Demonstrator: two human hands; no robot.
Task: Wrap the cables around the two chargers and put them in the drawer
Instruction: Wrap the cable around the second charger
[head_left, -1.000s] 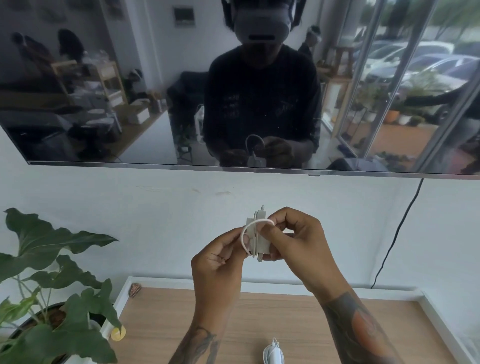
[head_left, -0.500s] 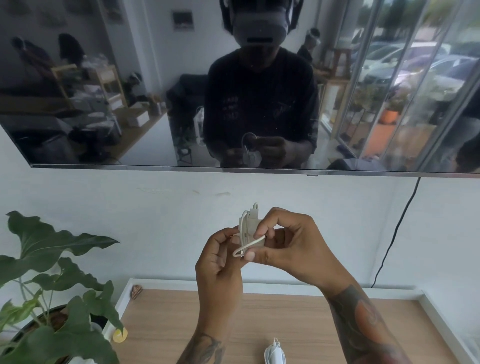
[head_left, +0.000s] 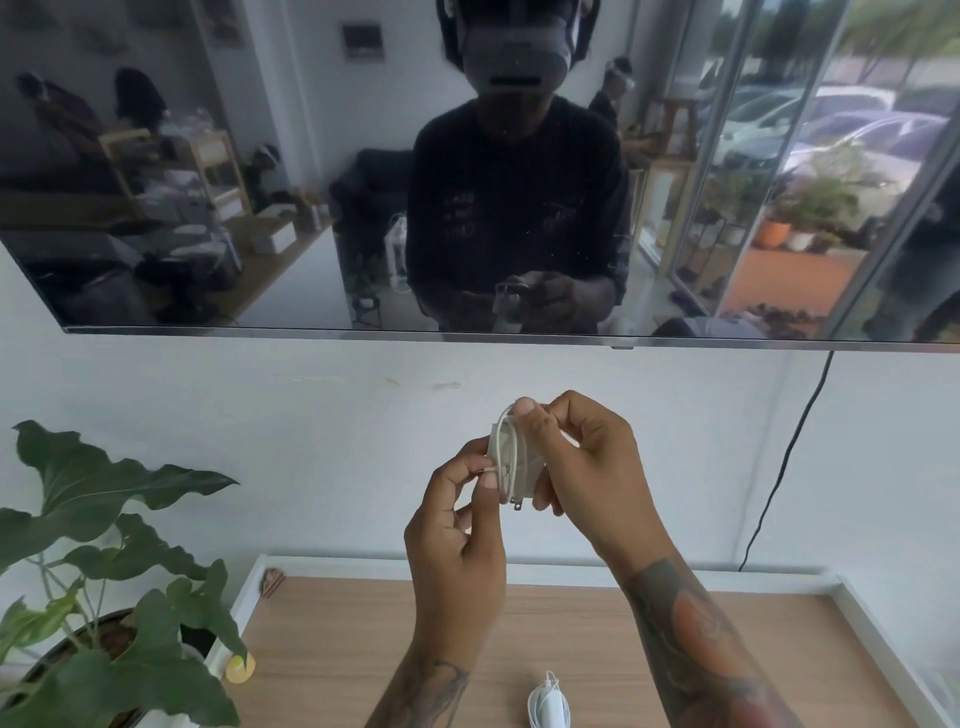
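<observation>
A white charger (head_left: 511, 457) is held in the air between both hands, above the wooden tabletop (head_left: 363, 649) and in front of the white wall. The left hand (head_left: 457, 535) is closed on it from the lower left, thumb and forefinger pinching the cable (head_left: 500, 441) against the charger's near face. The right hand (head_left: 576, 462) is closed on it from the right, its thumb pressed over the top edge where the cable loops across.

The charger's long axis is observed to run close to vertical, tilted slightly, with the plug prongs (head_left: 518, 504) pointing downward toward the tabletop. The cable turns are laid along that long axis, over the top edge and down the face. The free end of the cable (short, by appearance) is judged to lie under the left thumb, so the tuck or last turn falls to the left hand, which is nearer; the right hand serves as the clamp.

A second charger (head_left: 549, 704), cable already bundled on it, is noted on the tabletop below the hands, near the bottom edge of the view and well apart from both. No drawer is visible. A potted plant (head_left: 104, 545) stands at the left.
</observation>
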